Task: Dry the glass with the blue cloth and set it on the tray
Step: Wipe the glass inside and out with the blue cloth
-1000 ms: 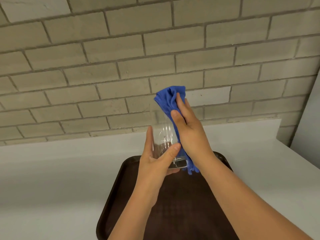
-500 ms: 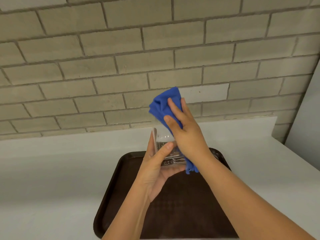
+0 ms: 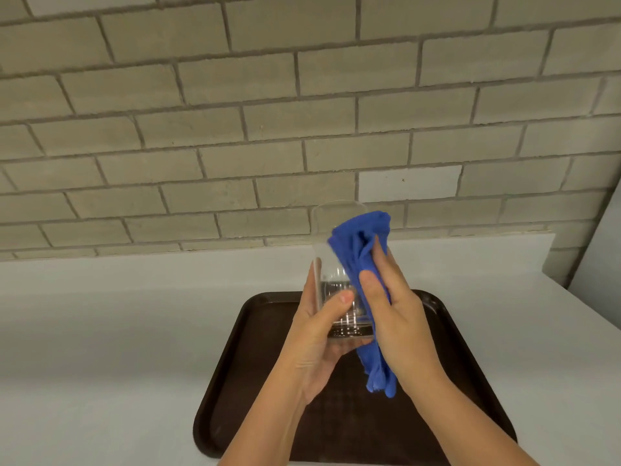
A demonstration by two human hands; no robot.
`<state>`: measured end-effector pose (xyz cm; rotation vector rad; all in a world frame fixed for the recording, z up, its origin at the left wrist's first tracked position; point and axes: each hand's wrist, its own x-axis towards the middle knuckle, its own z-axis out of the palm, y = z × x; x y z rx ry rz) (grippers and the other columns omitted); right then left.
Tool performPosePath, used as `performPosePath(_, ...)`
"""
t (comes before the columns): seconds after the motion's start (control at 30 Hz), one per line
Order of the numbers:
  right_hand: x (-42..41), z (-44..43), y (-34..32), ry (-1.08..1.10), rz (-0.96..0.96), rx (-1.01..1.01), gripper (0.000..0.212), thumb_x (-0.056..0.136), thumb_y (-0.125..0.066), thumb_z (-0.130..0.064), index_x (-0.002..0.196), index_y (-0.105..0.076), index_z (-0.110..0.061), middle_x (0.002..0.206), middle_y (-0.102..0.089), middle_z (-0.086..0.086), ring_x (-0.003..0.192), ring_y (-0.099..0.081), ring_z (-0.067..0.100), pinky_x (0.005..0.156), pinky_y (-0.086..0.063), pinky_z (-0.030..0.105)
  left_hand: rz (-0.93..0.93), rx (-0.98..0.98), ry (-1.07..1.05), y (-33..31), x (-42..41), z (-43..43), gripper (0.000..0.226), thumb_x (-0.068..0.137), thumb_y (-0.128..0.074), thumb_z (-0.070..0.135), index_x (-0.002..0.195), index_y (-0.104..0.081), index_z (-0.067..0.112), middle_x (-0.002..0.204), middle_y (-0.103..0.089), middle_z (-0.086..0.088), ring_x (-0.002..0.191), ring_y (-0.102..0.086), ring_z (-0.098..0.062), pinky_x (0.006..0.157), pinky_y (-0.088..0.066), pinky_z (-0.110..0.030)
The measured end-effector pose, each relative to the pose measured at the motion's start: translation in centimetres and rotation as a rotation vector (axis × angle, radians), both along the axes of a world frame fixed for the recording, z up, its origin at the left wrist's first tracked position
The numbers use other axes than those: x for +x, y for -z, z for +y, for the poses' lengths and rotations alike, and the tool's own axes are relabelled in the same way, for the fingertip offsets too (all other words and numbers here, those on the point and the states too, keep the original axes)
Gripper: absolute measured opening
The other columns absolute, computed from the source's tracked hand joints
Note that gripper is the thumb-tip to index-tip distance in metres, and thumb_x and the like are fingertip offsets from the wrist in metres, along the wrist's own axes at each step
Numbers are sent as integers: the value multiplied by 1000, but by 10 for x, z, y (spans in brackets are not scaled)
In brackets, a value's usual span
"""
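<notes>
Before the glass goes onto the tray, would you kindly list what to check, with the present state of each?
1. Left hand grips glass: ok.
2. Right hand holds cloth against the glass: ok.
3. Glass rim up: ok.
4. Glass fully dry: cannot tell.
5. Tray lies below the hands with bare room: ok.
</notes>
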<state>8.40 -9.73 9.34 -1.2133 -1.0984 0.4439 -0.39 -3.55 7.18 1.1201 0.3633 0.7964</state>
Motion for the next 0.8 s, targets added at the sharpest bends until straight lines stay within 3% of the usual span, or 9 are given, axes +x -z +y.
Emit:
performPosePath(0.07,-1,-3,3,0,-93,20,41,75,-40,-50,111,-28,-67,131,-21,-41,116,-21,-30,89,-25,-7,62,98,-53,-1,2,-1,73,72,-72,26,132,-37,47,116,-68,2,103,-66,-19,77,-57,-39)
performPosePath(0.13,3,-1,2,-11,-100,26,41,77,-42,-45,112,-30,-63,125,-20,-42,108,-18,-37,83,-23,-11,123,140,-153,-4,3,-2,87,64,-77,32,134,-29,52,129,-60,2,113,-60,-20,91,-52,-46)
performPosePath(0.2,8,2,0,-17,-87,48,41,81,-47,-37,111,-33,-60,124,-23,-41,106,-21,-38,82,-25,-10,168,208,-249,-5,2,-4,96,59,-80,36,133,-23,57,132,-55,9,118,-56,-12,97,-49,-41)
performPosePath(0.37,13,18,-19,9,-122,93,45,81,-60,-23,106,-44,-56,136,-22,-27,108,-27,-32,86,-26,-9,265,337,-374,-3,4,-5,95,67,-77,25,135,-17,54,105,-42,41,88,-44,35,65,-44,2)
performPosePath(0.47,19,33,-38,66,-106,80,42,81,-61,-23,109,-48,-51,145,-28,-13,126,-32,-4,97,-35,7,293,339,-397,-2,5,-8,95,68,-76,18,136,-18,50,98,-43,36,79,-48,32,57,-43,2)
performPosePath(0.57,27,43,-53,95,-25,43,40,82,-60,-23,120,-50,-33,140,-43,-3,126,-42,11,104,-39,29,287,288,-376,-1,7,-10,95,69,-76,13,138,-19,46,99,-42,31,73,-50,32,50,-43,0)
performPosePath(0.63,28,43,-50,88,-12,42,39,82,-59,-22,119,-51,-34,136,-46,-5,120,-45,4,101,-40,22,299,276,-374,-2,8,-9,96,68,-77,16,138,-19,46,103,-41,32,79,-51,30,52,-44,-1)
performPosePath(0.73,21,32,-27,28,10,78,40,81,-60,-18,104,-50,-50,118,-46,-24,92,-47,-24,76,-41,-2,331,274,-396,-3,7,-6,94,66,-77,21,134,-20,51,103,-48,30,86,-54,25,59,-46,-2)
performPosePath(0.8,19,27,-13,-11,37,77,44,80,-62,-16,97,-50,-55,114,-42,-32,88,-45,-30,72,-41,-4,346,269,-408,-3,7,-5,90,66,-77,22,130,-22,53,101,-55,26,87,-59,18,63,-50,-6)
